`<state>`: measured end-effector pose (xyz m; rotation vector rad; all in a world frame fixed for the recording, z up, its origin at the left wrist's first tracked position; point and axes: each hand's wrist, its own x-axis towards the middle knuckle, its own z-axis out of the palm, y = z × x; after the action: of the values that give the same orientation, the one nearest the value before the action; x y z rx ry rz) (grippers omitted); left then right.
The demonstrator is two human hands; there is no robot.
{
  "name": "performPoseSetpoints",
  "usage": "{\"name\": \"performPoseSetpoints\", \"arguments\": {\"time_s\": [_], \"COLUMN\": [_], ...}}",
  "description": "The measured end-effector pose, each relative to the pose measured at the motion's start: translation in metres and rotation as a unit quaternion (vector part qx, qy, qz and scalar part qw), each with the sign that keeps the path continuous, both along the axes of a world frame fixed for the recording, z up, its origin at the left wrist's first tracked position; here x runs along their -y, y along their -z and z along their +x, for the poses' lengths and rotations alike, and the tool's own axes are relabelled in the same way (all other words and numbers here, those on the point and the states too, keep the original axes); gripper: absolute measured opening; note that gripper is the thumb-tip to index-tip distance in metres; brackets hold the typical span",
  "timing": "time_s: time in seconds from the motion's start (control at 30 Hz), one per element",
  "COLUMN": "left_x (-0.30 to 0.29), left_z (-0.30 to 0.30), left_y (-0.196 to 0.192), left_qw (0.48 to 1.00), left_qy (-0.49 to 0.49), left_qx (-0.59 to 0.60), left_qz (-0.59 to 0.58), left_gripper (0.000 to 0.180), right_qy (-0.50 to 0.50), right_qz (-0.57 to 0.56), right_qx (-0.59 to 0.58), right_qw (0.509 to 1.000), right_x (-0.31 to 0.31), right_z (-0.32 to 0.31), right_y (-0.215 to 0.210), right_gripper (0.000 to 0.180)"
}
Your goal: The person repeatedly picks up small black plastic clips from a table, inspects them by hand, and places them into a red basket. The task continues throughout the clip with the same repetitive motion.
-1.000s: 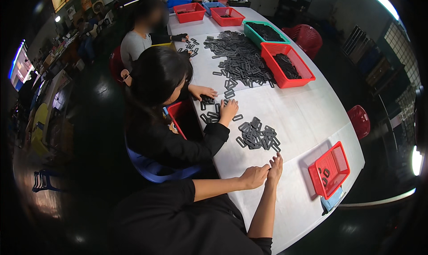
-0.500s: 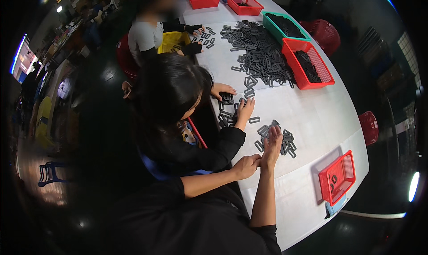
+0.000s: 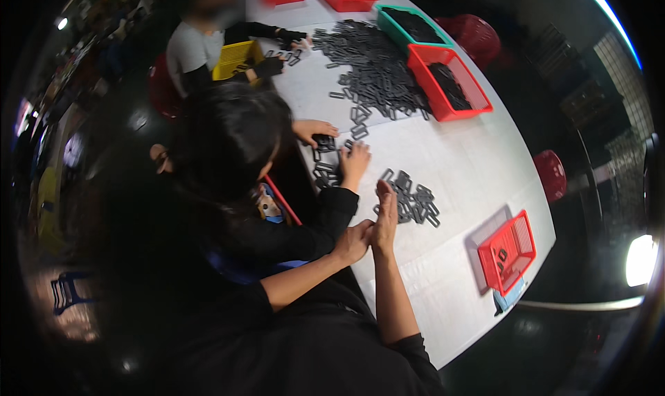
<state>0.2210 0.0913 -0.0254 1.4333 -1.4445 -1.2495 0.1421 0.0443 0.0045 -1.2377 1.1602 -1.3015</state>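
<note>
My right hand [image 3: 385, 219] is held up on edge over the white table, fingers stretched out straight and the palm bare of any part I can see. Against the heel of that hand rests my left hand [image 3: 354, 242], its fingers curled closed; whatever may be inside them is hidden. Just beyond my right hand lies a small pile of black oblong ring-shaped pieces [image 3: 418, 205], flat and loosely overlapping. To the left, a neighbour's hand [image 3: 355, 162] and their other hand [image 3: 315, 130] rest among similar black pieces.
A large heap of black pieces [image 3: 374, 70] covers the table's far part, beside a red basket [image 3: 478, 109] and a green basket [image 3: 388, 23]. Another red basket [image 3: 490, 268] with a few pieces stands right. A second person [image 3: 197, 53] sits farther off by a yellow basket [image 3: 239, 53].
The whole view has shifted, so the table appears farther left and up. My right hand has turned more edge-on, with its fingers closer together. My left hand stays against it.
</note>
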Motion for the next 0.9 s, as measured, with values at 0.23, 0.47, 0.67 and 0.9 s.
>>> {"name": "performPoseSetpoints", "arguments": {"time_s": [0.23, 0.47, 0.67, 0.9], "left_x": [-0.037, -0.069, -0.075, -0.069], "left_z": [-0.037, -0.053, -0.041, -0.032], "left_y": [-0.017, -0.019, -0.022, -0.037], "left_qw": [0.999, 0.996, 0.993, 0.988], "left_qy": [-0.009, -0.061, -0.096, -0.095], "left_qx": [0.039, 0.060, 0.064, 0.116], "left_qz": [-0.017, 0.002, 0.011, -0.032], "left_gripper": [0.019, 0.021, 0.023, 0.021], "right_qy": [0.036, 0.023, -0.040, -0.029], "right_qz": [0.047, -0.002, 0.001, 0.013], "right_qx": [0.059, 0.037, 0.034, 0.062], "right_qw": [0.997, 0.999, 0.999, 0.998], "right_x": [-0.002, -0.035, -0.058, -0.040], "right_z": [-0.042, -0.047, -0.032, -0.023], "right_y": [0.004, 0.003, -0.002, -0.011], "right_gripper": [0.062, 0.047, 0.050, 0.053]}}
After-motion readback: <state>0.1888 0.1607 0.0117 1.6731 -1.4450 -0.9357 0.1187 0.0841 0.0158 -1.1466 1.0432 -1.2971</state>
